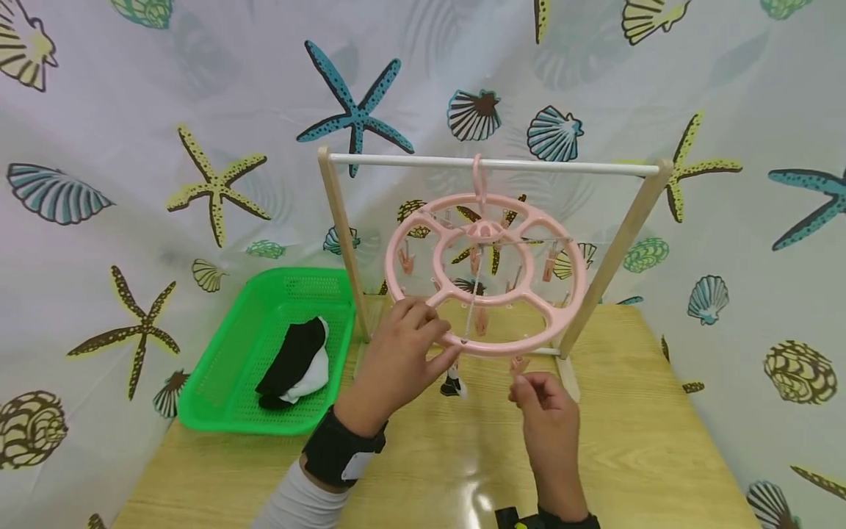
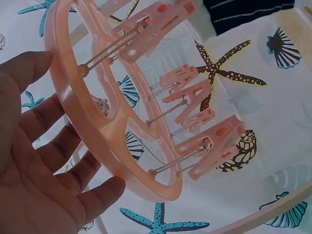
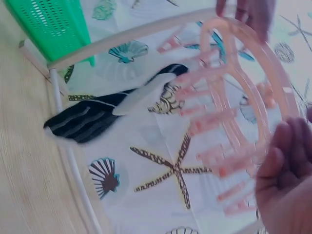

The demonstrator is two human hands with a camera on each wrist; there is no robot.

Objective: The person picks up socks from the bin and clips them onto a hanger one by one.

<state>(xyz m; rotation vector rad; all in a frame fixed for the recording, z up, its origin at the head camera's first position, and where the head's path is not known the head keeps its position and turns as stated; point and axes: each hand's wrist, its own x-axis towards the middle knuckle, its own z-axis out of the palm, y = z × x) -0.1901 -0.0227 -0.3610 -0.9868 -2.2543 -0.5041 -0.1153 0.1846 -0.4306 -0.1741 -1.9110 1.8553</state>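
Note:
A pink round clip hanger hangs by its hook from a white rod, with pink pegs dangling below its ring. My left hand holds the near left of the rim, fingers over it and thumb at its front. Just under the near right rim is my right hand, its fingers loosely curled, thumb close below a peg. In the right wrist view nothing shows between its thumb and fingers. A dark sock with pale stripes and a white part hangs below the pegs on the far side.
The rod belongs to a wooden stand on the wood-grain table. Left of it sits a green basket with black and white cloth items. A curtain printed with shells and starfish backs the table.

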